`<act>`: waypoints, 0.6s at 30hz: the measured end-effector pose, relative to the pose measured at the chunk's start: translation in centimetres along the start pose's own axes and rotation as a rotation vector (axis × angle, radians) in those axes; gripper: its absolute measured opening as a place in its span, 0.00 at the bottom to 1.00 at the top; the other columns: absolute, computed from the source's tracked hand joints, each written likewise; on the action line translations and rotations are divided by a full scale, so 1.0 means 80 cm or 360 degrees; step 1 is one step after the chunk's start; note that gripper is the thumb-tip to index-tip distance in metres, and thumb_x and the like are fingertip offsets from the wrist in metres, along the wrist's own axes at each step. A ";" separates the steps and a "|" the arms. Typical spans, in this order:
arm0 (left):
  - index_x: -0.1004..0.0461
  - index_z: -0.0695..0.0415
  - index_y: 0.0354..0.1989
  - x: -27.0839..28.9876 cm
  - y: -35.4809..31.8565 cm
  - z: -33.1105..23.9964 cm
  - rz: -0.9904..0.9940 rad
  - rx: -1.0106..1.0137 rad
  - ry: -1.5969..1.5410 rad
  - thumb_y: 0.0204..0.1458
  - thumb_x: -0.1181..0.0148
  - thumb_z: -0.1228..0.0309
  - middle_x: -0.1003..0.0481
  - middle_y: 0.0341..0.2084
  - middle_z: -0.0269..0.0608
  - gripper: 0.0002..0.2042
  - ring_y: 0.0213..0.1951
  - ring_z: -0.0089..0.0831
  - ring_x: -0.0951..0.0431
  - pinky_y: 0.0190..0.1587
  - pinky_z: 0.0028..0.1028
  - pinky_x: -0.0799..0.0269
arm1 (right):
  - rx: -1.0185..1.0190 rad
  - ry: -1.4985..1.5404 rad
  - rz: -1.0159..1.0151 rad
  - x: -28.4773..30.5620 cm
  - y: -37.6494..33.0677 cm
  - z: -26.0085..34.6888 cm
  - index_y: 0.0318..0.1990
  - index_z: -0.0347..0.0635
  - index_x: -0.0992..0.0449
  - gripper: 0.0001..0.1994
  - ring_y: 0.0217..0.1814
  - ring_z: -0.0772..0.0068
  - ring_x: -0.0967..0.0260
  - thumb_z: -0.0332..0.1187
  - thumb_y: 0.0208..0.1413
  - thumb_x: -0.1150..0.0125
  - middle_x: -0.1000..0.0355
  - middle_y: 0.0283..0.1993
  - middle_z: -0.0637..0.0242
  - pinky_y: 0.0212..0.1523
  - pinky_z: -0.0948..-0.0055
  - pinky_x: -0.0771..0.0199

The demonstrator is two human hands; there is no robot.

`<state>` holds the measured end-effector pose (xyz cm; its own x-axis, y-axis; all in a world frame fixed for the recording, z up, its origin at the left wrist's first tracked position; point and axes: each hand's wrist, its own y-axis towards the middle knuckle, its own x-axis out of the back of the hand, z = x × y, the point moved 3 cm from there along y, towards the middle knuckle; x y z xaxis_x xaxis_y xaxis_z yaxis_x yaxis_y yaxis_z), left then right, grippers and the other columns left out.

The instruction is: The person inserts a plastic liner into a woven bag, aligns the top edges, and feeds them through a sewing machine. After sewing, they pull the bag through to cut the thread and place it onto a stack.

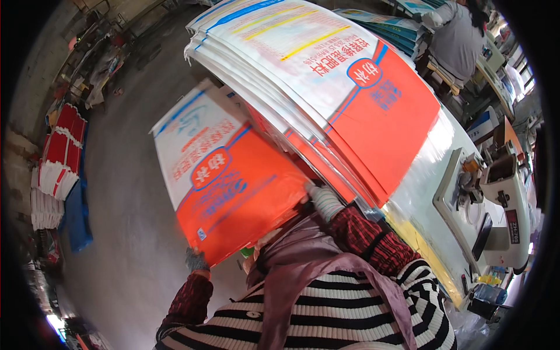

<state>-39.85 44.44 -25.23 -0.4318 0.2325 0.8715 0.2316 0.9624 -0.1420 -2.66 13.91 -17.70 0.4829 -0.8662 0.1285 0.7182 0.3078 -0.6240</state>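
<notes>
A flat orange-and-white printed sack (251,192) is held out in front of me, left of the table, slightly blurred. My left hand (197,259), in a grey glove, is closed on its near left corner. At its near right corner, my right hand (324,201) grips the edge, also gloved, with most of the fingers behind the sack. Just right of and beyond it, a thick stack of matching sacks (385,134) lies on the table, with layered edges jutting out over the table's left side.
An industrial sewing machine (504,192) stands on the pale tabletop (437,157) at right. A person in grey (458,38) works at the far right near blue-green sacks (382,29). Red-and-white bundles (64,146) and a blue sheet (76,210) lie along the left floor.
</notes>
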 end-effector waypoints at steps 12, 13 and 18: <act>0.30 0.58 0.40 -0.075 0.025 -0.185 0.1016 -0.0620 0.1197 0.49 0.54 0.51 0.26 0.33 0.54 0.22 0.39 0.52 0.27 0.40 0.44 0.32 | 0.0549 -0.0894 -0.0012 0.066 0.119 -0.178 0.32 0.44 0.24 0.17 0.29 0.71 0.32 0.49 0.52 0.49 0.27 0.27 0.67 0.35 0.71 0.33; 0.31 0.57 0.39 -0.075 0.035 -0.212 0.0912 -0.0714 0.1392 0.49 0.53 0.51 0.26 0.34 0.54 0.21 0.40 0.51 0.27 0.40 0.44 0.32 | 0.0582 -0.1003 -0.0050 0.062 0.118 -0.202 0.33 0.44 0.24 0.17 0.29 0.71 0.32 0.49 0.52 0.49 0.27 0.29 0.67 0.36 0.70 0.33; 0.34 0.61 0.38 -0.086 0.042 -0.417 0.0219 -0.1467 -0.0429 0.49 0.45 0.70 0.28 0.28 0.41 0.10 0.28 0.35 0.27 0.34 0.31 0.30 | 0.0298 -0.0002 0.0007 0.090 0.004 -0.112 0.42 0.46 0.26 0.19 0.38 0.70 0.32 0.50 0.52 0.47 0.27 0.36 0.67 0.39 0.69 0.33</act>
<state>-7.00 41.35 -16.02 -0.5087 0.4700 0.7214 0.8378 0.4634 0.2889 -3.41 4.21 -23.93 0.4866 -0.8643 0.1273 0.7970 0.3794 -0.4699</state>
